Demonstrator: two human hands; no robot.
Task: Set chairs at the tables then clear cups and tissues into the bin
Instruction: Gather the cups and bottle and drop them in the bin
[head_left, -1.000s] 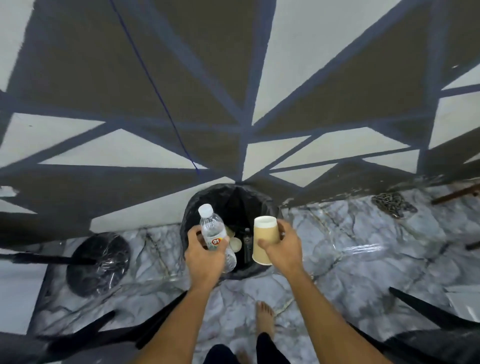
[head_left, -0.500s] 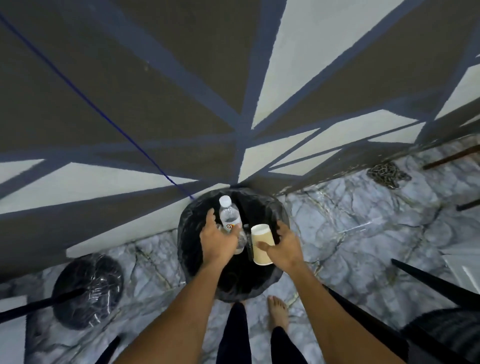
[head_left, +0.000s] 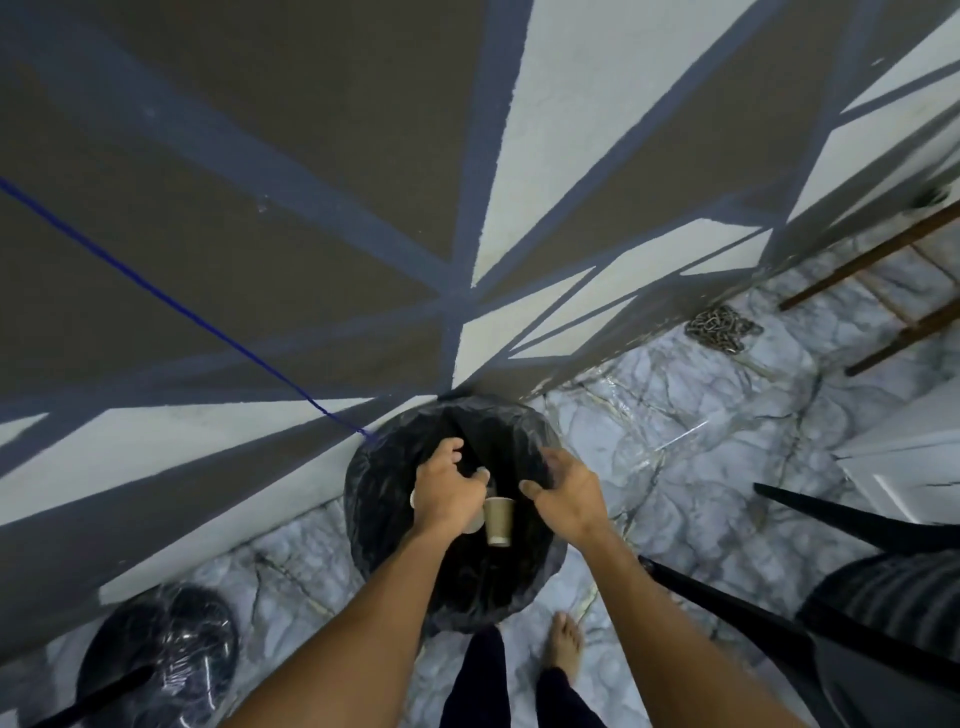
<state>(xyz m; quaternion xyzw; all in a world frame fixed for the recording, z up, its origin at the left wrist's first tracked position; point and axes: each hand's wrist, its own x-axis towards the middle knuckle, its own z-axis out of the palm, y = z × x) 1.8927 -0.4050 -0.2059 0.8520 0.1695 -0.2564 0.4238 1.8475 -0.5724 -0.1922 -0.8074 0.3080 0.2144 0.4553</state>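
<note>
Over bin (head_left: 384, 499): left hand (head_left: 447, 491), right hand (head_left: 569, 496), fingers loosely spread, holding nothing. paper cup (head_left: 498, 521) between hands, inside bin.

No lettering, label, brand, number or sign can be read anywhere in the view. The brown paper cup (head_left: 498, 521), seen against the dark inside of the black-lined bin (head_left: 374, 499), shows only a plain side.
</note>
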